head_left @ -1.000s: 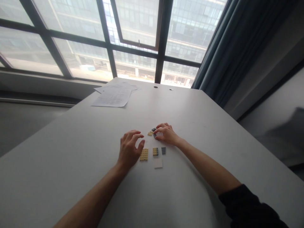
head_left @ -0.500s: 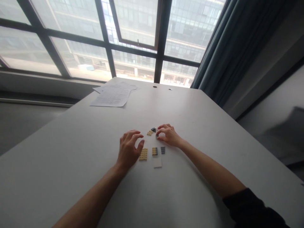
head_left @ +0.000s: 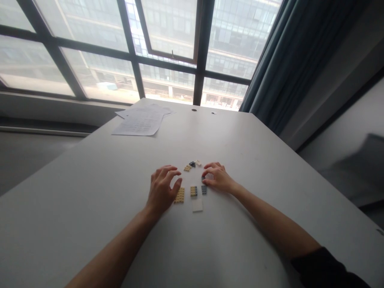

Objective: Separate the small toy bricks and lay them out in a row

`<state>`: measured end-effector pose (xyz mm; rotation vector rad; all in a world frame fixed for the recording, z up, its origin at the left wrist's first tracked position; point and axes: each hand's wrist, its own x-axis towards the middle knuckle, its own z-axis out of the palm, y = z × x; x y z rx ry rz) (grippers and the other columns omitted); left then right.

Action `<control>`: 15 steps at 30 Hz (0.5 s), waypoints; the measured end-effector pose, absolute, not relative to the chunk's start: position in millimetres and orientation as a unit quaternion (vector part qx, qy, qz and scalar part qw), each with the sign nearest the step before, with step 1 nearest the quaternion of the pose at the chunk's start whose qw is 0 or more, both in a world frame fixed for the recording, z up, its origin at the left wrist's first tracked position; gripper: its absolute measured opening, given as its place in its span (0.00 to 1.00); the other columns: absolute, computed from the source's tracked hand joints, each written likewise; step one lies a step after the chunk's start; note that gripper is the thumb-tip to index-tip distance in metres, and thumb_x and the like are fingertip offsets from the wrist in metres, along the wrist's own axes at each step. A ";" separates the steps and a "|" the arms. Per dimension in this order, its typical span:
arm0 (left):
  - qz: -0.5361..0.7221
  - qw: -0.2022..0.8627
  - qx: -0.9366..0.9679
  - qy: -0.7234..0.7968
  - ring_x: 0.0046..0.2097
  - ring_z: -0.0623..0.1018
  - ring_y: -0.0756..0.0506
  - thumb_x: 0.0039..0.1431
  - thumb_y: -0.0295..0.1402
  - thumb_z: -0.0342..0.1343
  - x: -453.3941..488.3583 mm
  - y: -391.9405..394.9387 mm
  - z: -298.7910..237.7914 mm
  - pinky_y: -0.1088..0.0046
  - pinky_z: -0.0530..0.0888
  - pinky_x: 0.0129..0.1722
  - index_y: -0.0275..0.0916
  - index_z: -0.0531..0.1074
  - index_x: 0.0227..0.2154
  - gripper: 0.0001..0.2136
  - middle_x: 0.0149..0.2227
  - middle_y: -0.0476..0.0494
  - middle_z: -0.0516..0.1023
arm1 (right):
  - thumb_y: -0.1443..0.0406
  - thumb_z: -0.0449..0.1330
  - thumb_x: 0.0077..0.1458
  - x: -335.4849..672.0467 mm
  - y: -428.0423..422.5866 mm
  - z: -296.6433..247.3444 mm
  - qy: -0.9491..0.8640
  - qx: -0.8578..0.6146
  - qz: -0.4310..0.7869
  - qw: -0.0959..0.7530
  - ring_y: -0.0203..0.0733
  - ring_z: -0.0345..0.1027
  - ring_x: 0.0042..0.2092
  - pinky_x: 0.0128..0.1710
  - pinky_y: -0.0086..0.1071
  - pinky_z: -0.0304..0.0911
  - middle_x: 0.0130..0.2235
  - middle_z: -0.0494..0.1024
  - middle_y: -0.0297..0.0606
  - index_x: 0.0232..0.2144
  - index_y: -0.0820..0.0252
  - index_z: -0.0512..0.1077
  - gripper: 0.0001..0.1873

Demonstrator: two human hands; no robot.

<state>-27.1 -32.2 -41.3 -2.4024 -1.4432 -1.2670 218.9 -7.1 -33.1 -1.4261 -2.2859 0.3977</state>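
"R hand [head_left: 220,179] sits nearer the body vs 0.5 s ago, bringing the grey pc [head_left: 203,179] twd the grey block [head_left: 204,190]. L hand [head_left: 162,187] hasn't really shifted."

"Copy. R fingers?"

"Bent, thumb & fingertips closed on the grey pc, rounded gap behind. Pc is just beyond the grey block; can't tell if they touch."

"& L?"

"Curved, thumb well apart from index, nothing seen in the grip. It's right by the yellow block [head_left: 179,195], covering a bit of its edge; can't tell re contact."

"What's btwn the hands?"

"Yellow-grey block [head_left: 193,191], btwn yellow block & grey block, apart from both. White tile [head_left: 197,205] lies on its near side."

"Far side?"

"Small pcs close tog., L to R: yellow pc [head_left: 187,168], black pc [head_left: 192,164], white pc [head_left: 198,163]. White pc, hidden by R hand 1 s ago, now shows."

"Rest of the table [head_left: 90,192]?"

"Printed papers [head_left: 138,122] overlapping, far L; dark round spot [head_left: 194,110] nr the far edge. Beyond it, window [head_left: 169,30] w/ dark frame, blue curtain [head_left: 285,60] to its R. Dark sleeve [head_left: 325,264] on R arm."
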 end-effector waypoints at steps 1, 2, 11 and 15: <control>-0.409 0.034 -0.784 -0.466 0.51 0.70 0.40 0.59 0.33 0.52 -26.9 -32.1 -41.2 0.59 0.64 0.50 0.40 0.71 0.36 0.05 0.44 0.42 0.75 | 0.63 0.67 0.48 218.6 -7.4 -33.3 -0.821 -0.512 0.143 0.208 0.51 0.57 0.55 0.54 0.49 0.51 0.50 0.72 0.39 0.34 0.54 0.77 0.08; -0.407 0.035 -0.786 -0.463 0.51 0.70 0.40 0.59 0.33 0.52 -26.7 -32.1 -41.2 0.59 0.64 0.50 0.40 0.71 0.36 0.05 0.44 0.42 0.75 | 0.62 0.67 0.47 218.6 -7.5 -33.6 -0.821 -0.511 0.144 0.209 0.51 0.57 0.55 0.54 0.49 0.51 0.50 0.72 0.40 0.34 0.54 0.77 0.09; -0.407 0.031 -0.786 -0.464 0.51 0.70 0.40 0.59 0.33 0.52 -26.7 -31.4 -41.7 0.59 0.64 0.50 0.40 0.71 0.36 0.05 0.44 0.42 0.75 | 0.65 0.62 0.55 221.5 3.0 -40.5 -0.814 -0.506 0.142 0.249 0.47 0.59 0.54 0.54 0.48 0.50 0.49 0.74 0.37 0.34 0.50 0.78 0.05; -0.407 0.032 -0.786 -0.464 0.51 0.70 0.40 0.59 0.33 0.52 -27.3 -31.1 -42.6 0.58 0.64 0.50 0.41 0.71 0.36 0.05 0.44 0.42 0.75 | 0.65 0.64 0.53 218.3 5.7 -40.4 -0.821 -0.492 0.147 0.252 0.48 0.59 0.54 0.54 0.48 0.50 0.49 0.74 0.36 0.31 0.50 0.78 0.04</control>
